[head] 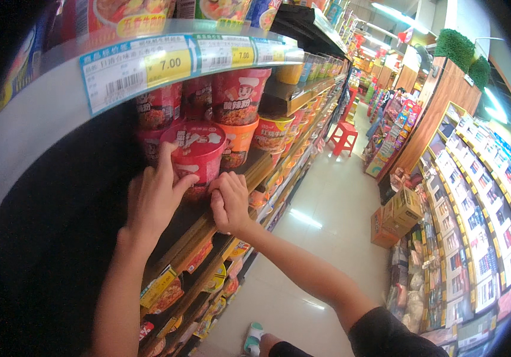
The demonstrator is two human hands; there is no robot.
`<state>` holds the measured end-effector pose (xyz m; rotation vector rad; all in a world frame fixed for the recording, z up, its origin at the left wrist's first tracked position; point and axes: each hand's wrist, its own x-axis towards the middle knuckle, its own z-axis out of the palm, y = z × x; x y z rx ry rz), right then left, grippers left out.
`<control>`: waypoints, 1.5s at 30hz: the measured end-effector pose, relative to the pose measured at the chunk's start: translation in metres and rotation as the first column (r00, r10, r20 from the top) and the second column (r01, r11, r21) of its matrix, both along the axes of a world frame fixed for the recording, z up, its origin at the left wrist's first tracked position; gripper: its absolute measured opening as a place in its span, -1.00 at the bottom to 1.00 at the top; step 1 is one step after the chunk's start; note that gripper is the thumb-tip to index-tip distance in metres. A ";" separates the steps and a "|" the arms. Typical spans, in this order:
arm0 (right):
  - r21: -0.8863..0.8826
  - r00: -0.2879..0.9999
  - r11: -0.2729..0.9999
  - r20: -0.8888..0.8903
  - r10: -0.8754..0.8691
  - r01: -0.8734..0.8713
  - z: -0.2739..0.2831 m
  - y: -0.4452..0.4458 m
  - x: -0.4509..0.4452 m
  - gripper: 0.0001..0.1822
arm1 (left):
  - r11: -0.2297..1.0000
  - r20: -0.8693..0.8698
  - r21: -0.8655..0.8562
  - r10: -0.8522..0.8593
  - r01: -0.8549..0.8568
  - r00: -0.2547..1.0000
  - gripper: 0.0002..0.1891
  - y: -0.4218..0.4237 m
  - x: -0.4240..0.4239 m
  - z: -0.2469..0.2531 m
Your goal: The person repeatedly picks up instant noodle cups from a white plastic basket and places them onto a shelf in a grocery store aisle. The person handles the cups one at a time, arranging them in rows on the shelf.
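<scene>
A red instant-noodle cup with a printed lid stands on a dark shelf in the head view. My left hand is on its near left side, index finger at the lid's rim and thumb against the front. Curled fingers of my right hand rest at the cup's lower right, beside the wooden shelf edge; whether they press on the cup is hard to tell. Right behind it are an orange cup and a stacked red cup. More red cups stand at the back left.
A shelf with a price-tag strip overhangs my hands. Lower shelves hold packaged noodles. Down the aisle are a red plastic stool, cardboard boxes against the right side, and a tall display rack.
</scene>
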<state>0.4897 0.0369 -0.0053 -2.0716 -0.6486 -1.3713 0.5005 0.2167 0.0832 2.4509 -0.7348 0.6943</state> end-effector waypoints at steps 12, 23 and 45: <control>0.167 0.999 0.986 -0.026 0.034 -0.030 -0.014 0.001 0.002 -0.53 | 0.993 -0.161 0.108 0.060 -0.043 0.985 -0.11 0.003 -0.005 0.011; 0.133 0.998 0.991 -0.053 0.032 -0.025 -0.010 0.002 0.003 -0.42 | 0.952 -0.201 -0.222 -0.257 0.212 0.945 -0.15 0.015 0.013 0.002; 0.129 1.000 0.991 0.004 0.020 -0.020 -0.012 0.001 0.004 -0.43 | 0.998 0.105 -0.068 0.007 0.000 0.994 -0.39 0.006 -0.005 0.006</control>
